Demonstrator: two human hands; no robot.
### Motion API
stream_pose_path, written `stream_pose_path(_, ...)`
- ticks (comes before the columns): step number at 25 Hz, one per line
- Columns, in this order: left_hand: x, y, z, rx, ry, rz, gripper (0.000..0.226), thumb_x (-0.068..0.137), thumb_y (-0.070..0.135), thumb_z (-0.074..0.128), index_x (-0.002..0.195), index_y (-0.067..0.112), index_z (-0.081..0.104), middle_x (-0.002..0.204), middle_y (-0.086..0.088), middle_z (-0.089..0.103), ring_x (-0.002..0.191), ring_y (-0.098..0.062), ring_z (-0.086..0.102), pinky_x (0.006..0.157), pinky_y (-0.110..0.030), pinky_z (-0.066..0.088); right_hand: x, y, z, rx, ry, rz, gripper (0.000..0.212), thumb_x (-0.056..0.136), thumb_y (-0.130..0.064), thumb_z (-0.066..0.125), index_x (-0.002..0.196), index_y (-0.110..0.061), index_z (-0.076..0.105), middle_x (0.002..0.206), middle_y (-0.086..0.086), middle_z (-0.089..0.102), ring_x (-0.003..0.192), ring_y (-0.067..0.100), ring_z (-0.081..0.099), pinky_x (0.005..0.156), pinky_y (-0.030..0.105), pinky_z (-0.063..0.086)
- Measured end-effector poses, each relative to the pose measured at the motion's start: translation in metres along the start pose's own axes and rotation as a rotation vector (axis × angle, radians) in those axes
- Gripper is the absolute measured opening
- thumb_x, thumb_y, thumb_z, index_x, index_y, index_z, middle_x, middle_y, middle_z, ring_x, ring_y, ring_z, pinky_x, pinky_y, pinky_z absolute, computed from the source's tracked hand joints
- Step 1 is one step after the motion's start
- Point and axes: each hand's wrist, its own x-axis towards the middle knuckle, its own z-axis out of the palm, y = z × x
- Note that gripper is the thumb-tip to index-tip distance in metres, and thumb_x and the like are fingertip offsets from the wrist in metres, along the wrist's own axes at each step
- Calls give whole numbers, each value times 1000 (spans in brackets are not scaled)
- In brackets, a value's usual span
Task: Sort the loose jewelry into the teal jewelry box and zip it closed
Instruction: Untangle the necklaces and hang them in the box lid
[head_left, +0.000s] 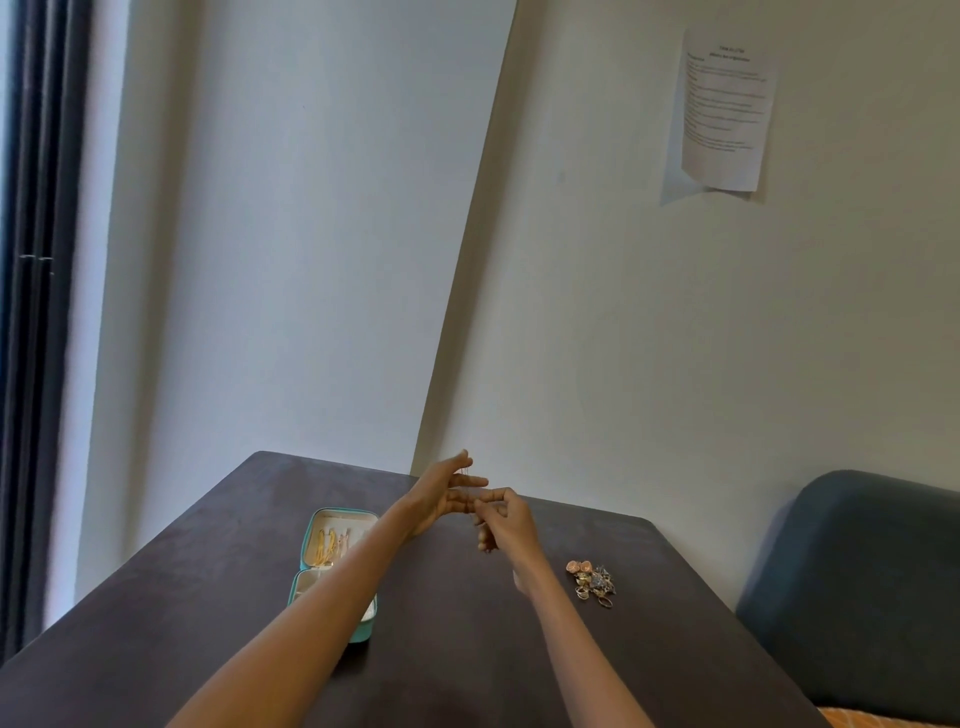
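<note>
Bare tabletop (457, 613) lies between the open jewelry box (332, 571) and, to its right, the jewelry pile (592, 581); a wall (623, 364) stands behind.

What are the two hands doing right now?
Left hand: open, fingers straight, a thin chain draped over them.
Right hand: fingers curled, pinching the same chain.

Pale walls (649, 312), taped paper sheet (724, 111), dark table (208, 597), blue-grey seat (857, 587), dark curtain (36, 312) at left.
</note>
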Motion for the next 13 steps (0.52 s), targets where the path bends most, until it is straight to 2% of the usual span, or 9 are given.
stream_pose_path(2,0,-4,1,27,-7,-12,49,100,41,32,135,7,40,110,-15,60,82,-22,63,74,-29,53,-1,-3,0,53,-13,-4,9,95,-12,48,100,-8,56,71,5,63,50,10,52,47,22,42)
stream_pose_path(5,-2,-7,0,84,-33,-19,50,101,42,28,128,4,48,91,-13,61,70,-20,61,68,-30,52,0,-6,-2,175,63,-2,12,96,-13,46,101,-8,55,68,6,63,50,12,51,50,24,43)
stream_pose_path(8,-9,-9,2,180,-115,-68,52,102,43,25,108,3,59,74,-12,61,59,-20,59,58,-26,51,4,-10,-6,259,147,4,10,96,-20,50,97,-11,55,70,6,61,45,11,44,44,23,38)
stream_pose_path(10,-12,-11,5,219,-157,-88,55,101,45,24,94,5,61,68,-12,60,58,-19,58,58,-26,51,8,-12,-9,265,162,11,9,95,-20,52,96,-11,55,70,4,60,45,10,41,43,22,33)
stream_pose_path(13,-12,-19,8,237,-131,-98,57,100,46,26,77,5,58,62,-9,58,57,-19,58,63,-29,50,9,-10,-11,321,161,34,6,93,-16,54,95,-11,55,69,2,59,46,10,40,45,22,33)
